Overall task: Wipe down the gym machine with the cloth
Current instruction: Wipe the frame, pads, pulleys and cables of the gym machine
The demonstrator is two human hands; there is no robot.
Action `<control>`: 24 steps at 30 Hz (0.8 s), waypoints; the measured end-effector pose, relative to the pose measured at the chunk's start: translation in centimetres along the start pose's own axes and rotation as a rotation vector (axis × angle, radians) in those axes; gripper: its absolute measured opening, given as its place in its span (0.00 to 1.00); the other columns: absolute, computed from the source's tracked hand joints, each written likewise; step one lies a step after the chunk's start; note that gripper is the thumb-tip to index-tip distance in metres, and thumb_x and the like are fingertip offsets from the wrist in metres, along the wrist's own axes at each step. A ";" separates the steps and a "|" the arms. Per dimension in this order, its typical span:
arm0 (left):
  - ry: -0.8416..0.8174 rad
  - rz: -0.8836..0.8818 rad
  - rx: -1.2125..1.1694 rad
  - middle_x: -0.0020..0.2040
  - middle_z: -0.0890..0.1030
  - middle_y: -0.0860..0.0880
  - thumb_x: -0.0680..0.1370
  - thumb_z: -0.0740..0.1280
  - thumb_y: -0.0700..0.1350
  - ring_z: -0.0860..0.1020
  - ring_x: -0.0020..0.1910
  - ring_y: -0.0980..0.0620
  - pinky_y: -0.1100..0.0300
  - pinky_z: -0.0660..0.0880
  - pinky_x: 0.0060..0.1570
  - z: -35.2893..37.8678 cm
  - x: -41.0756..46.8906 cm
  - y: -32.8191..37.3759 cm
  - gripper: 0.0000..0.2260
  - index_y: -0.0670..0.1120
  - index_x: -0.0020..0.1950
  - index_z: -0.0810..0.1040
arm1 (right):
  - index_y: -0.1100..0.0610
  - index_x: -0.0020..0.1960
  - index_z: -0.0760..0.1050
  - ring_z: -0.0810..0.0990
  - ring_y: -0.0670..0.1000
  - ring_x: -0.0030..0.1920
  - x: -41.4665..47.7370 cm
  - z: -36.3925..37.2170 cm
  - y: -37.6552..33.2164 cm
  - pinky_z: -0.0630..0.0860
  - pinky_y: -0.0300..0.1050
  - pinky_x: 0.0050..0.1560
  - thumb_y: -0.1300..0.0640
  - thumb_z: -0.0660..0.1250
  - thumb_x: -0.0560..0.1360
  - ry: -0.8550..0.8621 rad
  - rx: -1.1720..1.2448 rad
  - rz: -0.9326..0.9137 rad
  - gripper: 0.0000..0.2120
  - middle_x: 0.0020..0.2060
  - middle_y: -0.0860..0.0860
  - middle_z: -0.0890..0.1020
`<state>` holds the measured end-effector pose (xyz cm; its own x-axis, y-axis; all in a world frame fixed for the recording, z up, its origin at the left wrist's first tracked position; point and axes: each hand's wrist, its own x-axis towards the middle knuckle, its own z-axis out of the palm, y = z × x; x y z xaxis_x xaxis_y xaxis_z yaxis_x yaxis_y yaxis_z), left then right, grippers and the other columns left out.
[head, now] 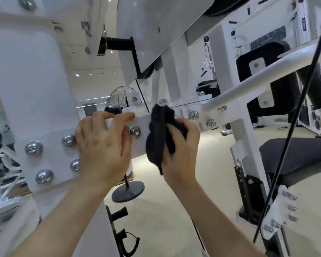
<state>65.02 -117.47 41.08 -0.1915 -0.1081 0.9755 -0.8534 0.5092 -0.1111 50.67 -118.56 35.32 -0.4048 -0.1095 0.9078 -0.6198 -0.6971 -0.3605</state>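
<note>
While 4 bolts (33,147) stud the white plate of the gym machine (35,80) at the left, the left hand (102,145) lies beside them, fingers curled over the top edge of the crossbeam (140,119). Just right of it, past 1 more bolt (135,131), the right hand (178,151) clutches a bunched black cloth (157,138) that seems pressed against the same beam, though blur hides the contact.

A single head-worn view, tilted, faces forward from very near the white machine frame (35,89).
</note>
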 end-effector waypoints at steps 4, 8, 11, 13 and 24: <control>0.013 -0.030 -0.001 0.49 0.72 0.43 0.76 0.56 0.46 0.67 0.48 0.44 0.47 0.62 0.52 0.0 0.2 0.3 0.13 0.48 0.55 0.78 | 0.56 0.58 0.78 0.76 0.53 0.59 3.9 0.6 -0.9 0.68 0.54 0.57 0.59 0.60 0.75 -0.027 -0.197 -0.236 0.14 0.60 0.50 0.78; -0.001 -0.042 -0.054 0.47 0.76 0.45 0.78 0.57 0.46 0.72 0.48 0.43 0.51 0.64 0.50 -0.8 0.7 0.5 0.14 0.47 0.57 0.79 | 0.56 0.55 0.79 0.76 0.51 0.54 2.4 1.0 -1.0 0.70 0.56 0.58 0.61 0.60 0.69 0.182 -0.106 0.007 0.17 0.50 0.48 0.81; -0.036 -0.171 -0.219 0.48 0.80 0.52 0.80 0.60 0.47 0.74 0.49 0.51 0.61 0.63 0.46 -2.1 1.5 0.4 0.10 0.49 0.58 0.77 | 0.61 0.52 0.79 0.76 0.52 0.53 -0.2 3.3 -4.2 0.74 0.55 0.56 0.62 0.61 0.71 0.204 0.101 0.027 0.12 0.50 0.52 0.82; -0.165 -0.076 -0.196 0.48 0.82 0.55 0.81 0.57 0.50 0.77 0.49 0.51 0.57 0.69 0.44 -3.7 1.9 -0.6 0.12 0.52 0.57 0.79 | 0.61 0.51 0.80 0.77 0.51 0.52 -1.3 3.9 -5.5 0.74 0.57 0.54 0.63 0.61 0.72 0.146 0.167 -0.019 0.12 0.50 0.52 0.82; 0.078 -0.012 -0.199 0.65 0.74 0.43 0.79 0.58 0.35 0.67 0.70 0.42 0.54 0.59 0.72 -5.5 -4.1 -9.7 0.15 0.38 0.61 0.78 | 0.58 0.60 0.78 0.71 0.57 0.57 -8.7 8.8 -8.8 0.68 0.51 0.53 0.63 0.62 0.74 -0.078 -0.099 -0.430 0.16 0.61 0.53 0.70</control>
<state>76.80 -117.28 39.16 -0.1368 -0.0524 0.9892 -0.7414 0.6677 -0.0672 65.54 -117.73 32.47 -0.0471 0.1199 0.9917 -0.7836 -0.6202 0.0378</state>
